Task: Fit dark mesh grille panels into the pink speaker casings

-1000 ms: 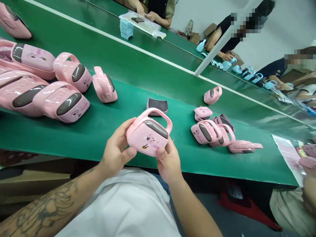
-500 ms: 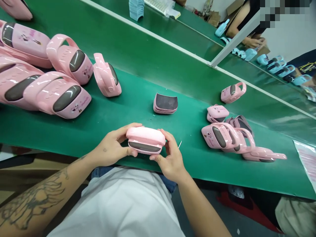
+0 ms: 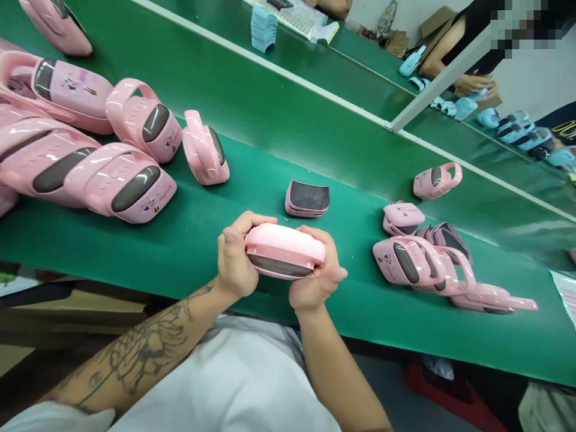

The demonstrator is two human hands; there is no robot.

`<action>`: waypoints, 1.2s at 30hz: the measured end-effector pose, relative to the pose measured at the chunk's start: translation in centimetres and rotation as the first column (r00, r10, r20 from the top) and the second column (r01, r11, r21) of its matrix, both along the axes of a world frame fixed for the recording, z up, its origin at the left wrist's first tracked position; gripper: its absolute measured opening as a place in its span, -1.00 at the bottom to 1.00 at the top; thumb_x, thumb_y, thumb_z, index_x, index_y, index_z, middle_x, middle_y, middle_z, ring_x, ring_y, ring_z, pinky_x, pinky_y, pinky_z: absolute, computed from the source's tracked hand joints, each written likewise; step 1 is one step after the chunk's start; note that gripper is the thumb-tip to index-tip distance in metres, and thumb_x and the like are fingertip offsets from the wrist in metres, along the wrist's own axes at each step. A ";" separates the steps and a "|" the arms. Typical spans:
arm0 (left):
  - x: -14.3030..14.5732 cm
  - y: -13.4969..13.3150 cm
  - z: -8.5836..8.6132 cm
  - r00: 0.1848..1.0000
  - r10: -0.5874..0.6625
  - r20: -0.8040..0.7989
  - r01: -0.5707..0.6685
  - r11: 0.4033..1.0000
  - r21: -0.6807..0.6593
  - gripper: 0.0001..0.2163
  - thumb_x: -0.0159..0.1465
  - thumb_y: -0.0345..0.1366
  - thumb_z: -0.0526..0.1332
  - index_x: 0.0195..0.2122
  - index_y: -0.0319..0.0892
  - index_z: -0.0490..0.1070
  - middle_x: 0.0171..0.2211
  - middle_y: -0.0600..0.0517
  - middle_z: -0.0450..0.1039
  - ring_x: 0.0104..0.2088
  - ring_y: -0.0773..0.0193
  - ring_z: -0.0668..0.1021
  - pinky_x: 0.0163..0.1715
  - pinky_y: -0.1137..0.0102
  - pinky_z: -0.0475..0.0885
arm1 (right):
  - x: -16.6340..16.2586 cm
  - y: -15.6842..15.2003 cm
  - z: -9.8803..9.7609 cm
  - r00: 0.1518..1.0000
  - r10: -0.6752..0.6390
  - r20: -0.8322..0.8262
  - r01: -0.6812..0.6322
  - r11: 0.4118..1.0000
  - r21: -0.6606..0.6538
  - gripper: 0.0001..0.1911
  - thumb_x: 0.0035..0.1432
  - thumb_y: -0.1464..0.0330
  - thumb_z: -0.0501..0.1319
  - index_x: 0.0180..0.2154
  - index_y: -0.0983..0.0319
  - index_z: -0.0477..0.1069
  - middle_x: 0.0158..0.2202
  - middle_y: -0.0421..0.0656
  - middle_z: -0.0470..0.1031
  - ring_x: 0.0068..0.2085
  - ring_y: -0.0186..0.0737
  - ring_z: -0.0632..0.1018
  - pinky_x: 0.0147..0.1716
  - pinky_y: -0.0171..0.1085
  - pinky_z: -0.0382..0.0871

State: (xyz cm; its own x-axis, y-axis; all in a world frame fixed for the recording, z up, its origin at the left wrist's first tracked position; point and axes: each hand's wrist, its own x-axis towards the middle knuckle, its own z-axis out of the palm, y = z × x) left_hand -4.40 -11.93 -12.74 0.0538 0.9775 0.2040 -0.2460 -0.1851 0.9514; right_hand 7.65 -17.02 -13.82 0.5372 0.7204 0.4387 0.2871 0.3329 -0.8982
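Observation:
Between my two hands is a glossy pink plastic case with a dark, smoky window on the side towards me. My left hand wraps round its left end, with the thumb lifted off it. At the other end my right hand grips the case, fingers behind and thumb pointing outward. Just beyond lies a short stack of curved pink panels with dark upper faces. A pink case with a loop handle stands beyond my left hand, apart from it.
Several printed pink handled cases crowd the left of the green table. More pink cases and loose curved panels sit at the right. Behind a low partition, a co-worker's hands are among light blue parts.
Both hands have moved slightly right with the pink case. Their hold has shifted from thumbs on the near side to palms round the ends, with thumbs outward. The view has shifted slightly.

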 end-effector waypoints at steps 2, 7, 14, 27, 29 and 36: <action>0.7 0.7 1.7 0.999 -0.001 0.047 -0.001 0.999 0.049 -0.20 0.41 0.46 -0.02 -0.26 -0.20 0.69 -0.29 -0.17 0.60 -0.26 -0.01 0.62 -0.23 0.16 0.50 | 0.3 0.7 1.7 0.999 -0.031 0.029 0.028 0.996 0.084 -0.13 0.44 -0.30 -0.24 -0.04 0.14 0.62 -0.08 0.02 0.63 -0.04 0.14 0.66 -0.04 0.13 0.54; 2.5 2.5 3.6 0.922 0.208 0.325 -0.196 0.978 -0.071 -0.32 0.15 0.47 0.30 -0.44 -0.16 0.64 -0.40 -0.07 0.58 -0.28 0.05 0.62 -0.20 0.21 0.53 | 1.2 3.5 4.7 0.995 -0.030 0.093 0.018 0.992 0.125 -0.27 0.53 -0.15 -0.14 -0.14 0.14 0.66 -0.17 -0.04 0.66 -0.11 0.05 0.66 -0.06 0.06 0.52; 1.8 3.4 3.6 0.872 0.218 0.438 -0.016 0.908 -0.419 -0.64 0.35 -0.02 0.25 -0.53 -0.08 0.33 -0.57 0.09 0.47 -0.46 0.22 0.60 -0.34 0.32 0.59 | 0.5 1.1 5.0 0.969 0.248 -0.002 -0.248 0.968 -0.035 -0.19 0.58 -0.10 -0.33 0.27 0.04 0.57 0.21 -0.06 0.63 0.29 0.13 0.58 0.31 0.19 0.43; 1.9 1.7 4.0 0.801 -0.044 0.597 0.495 0.609 -0.620 -0.53 0.46 0.17 0.06 -0.13 -0.14 0.52 -0.21 -0.10 0.72 0.16 -0.26 0.68 0.19 -0.11 0.65 | -0.4 -0.7 5.7 0.910 0.266 0.317 -0.249 0.964 -0.093 -0.07 0.37 0.03 0.36 0.58 -0.02 0.01 0.42 0.07 0.33 0.43 0.33 0.40 0.43 0.38 0.33; 2.1 1.6 3.7 0.778 -0.035 0.627 0.528 0.577 -0.623 -0.51 0.49 0.16 0.03 -0.07 -0.15 0.53 -0.21 -0.10 0.72 0.16 -0.25 0.69 0.20 -0.13 0.64 | -0.5 -0.8 5.8 0.912 0.255 0.323 -0.233 0.967 -0.104 -0.08 0.35 0.07 0.38 0.57 -0.04 0.04 0.42 0.06 0.34 0.42 0.32 0.40 0.42 0.37 0.33; 1.5 1.8 4.4 0.912 0.036 0.409 0.276 0.684 -0.675 -0.53 0.47 0.10 0.01 -0.21 -0.16 0.53 -0.31 -0.09 0.69 -0.02 -0.17 0.76 0.03 0.00 0.71 | 1.0 -1.4 5.7 0.968 0.198 0.156 -0.156 0.956 -0.249 0.01 0.16 -0.03 0.54 0.50 -0.01 0.22 0.40 0.06 0.39 0.39 0.34 0.45 0.40 0.35 0.37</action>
